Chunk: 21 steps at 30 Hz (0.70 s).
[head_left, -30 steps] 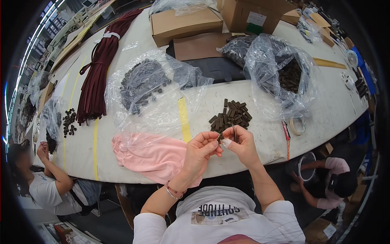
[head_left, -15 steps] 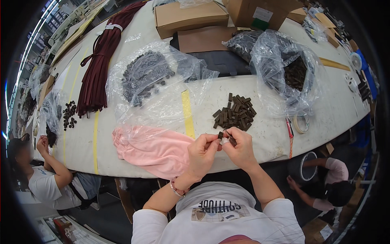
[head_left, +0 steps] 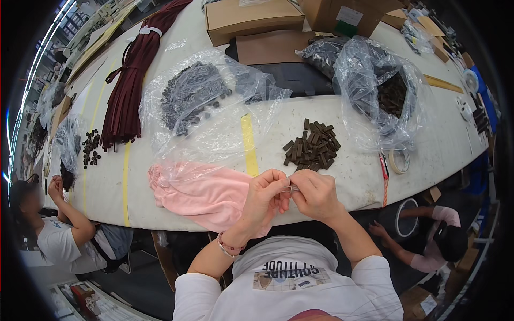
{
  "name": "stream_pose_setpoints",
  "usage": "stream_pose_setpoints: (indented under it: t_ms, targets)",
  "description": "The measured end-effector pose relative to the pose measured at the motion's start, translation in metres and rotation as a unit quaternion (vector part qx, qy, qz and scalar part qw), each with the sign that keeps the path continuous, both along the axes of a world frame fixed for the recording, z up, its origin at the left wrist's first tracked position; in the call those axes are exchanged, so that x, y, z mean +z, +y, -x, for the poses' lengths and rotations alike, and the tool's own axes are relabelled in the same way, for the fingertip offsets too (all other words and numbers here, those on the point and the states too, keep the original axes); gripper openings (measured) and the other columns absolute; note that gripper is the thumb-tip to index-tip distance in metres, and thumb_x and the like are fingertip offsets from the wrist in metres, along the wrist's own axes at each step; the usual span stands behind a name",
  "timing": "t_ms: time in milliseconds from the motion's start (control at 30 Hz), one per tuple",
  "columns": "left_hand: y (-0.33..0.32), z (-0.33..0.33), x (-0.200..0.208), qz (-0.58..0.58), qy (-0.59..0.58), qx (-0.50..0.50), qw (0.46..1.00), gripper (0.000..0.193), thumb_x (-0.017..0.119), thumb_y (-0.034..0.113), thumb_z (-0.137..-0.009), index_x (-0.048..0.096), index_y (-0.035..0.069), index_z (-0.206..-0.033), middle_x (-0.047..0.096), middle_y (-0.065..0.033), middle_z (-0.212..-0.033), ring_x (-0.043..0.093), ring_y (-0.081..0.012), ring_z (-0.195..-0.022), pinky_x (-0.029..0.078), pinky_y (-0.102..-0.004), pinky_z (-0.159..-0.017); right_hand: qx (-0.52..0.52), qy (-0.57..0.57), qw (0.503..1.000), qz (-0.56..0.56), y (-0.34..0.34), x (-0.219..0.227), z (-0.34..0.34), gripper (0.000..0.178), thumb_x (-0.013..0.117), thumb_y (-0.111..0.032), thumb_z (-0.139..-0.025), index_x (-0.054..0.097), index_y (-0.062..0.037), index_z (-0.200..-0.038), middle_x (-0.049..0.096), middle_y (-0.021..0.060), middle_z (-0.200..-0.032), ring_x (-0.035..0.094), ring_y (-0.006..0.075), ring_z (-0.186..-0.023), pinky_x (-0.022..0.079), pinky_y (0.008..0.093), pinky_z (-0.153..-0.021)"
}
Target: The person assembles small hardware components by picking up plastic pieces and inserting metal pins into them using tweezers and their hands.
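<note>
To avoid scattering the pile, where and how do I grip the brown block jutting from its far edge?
Probably pinch the brown block at its far end, across the long sides, from above: that end juts clear of the pile.

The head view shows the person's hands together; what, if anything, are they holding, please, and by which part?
The left hand and right hand pinch a small pale thing between them; its kind and the gripped part cannot be told.

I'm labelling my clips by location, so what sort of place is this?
Probably a workshop for garment or accessory trimmings: a large worktable carries a heap of small dark brown pieces and a bundle of dark red strips.
</note>
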<state>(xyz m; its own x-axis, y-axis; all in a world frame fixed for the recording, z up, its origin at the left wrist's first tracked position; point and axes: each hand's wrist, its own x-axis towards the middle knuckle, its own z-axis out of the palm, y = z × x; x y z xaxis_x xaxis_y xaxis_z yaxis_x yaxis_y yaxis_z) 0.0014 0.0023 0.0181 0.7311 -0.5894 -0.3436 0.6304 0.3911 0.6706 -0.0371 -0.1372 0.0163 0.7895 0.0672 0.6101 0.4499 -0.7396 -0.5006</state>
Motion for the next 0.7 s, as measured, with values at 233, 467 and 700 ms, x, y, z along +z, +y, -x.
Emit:
stream_pose_setpoints:
  t_ms: [233,467,700]
  targets:
    - [0.004,-0.003,-0.012,0.025,0.016,-0.039,0.999,0.011,0.051,0.012,-0.082,0.050,0.001,-0.079,0.054,-0.0067,-0.060,0.051,-0.0104,-0.042,0.040,-0.0205,-0.034,0.007,0.020,1.000,-0.010,0.001,-0.004,0.002,0.020,0.060,-0.001,-0.060,0.055,-0.0025,-0.079,0.056,0.0076,-0.071,0.056,0.0211,-0.055,0.043,0.0294,-0.044]
    - [0.006,-0.002,-0.009,0.030,-0.010,-0.038,0.999,0.007,0.054,0.008,-0.083,0.051,0.001,-0.083,0.055,-0.0044,-0.066,0.051,-0.0075,-0.047,0.039,-0.0176,-0.040,-0.002,0.008,1.000,-0.019,0.002,-0.005,0.000,0.016,0.059,0.001,-0.061,0.053,-0.0020,-0.075,0.056,0.0087,-0.068,0.055,0.0215,-0.052,0.042,0.0293,-0.043]
    - [0.010,0.006,-0.016,-0.054,-0.171,-0.061,0.982,0.007,0.050,0.003,-0.084,0.046,0.000,-0.088,0.051,-0.0011,-0.066,0.046,-0.0026,-0.049,0.037,-0.0160,-0.042,0.038,0.209,0.933,-0.290,-0.001,-0.001,0.004,0.016,0.050,0.007,-0.063,0.053,0.0009,-0.078,0.052,-0.0003,-0.064,0.042,0.0014,-0.052,0.032,0.0164,-0.043]
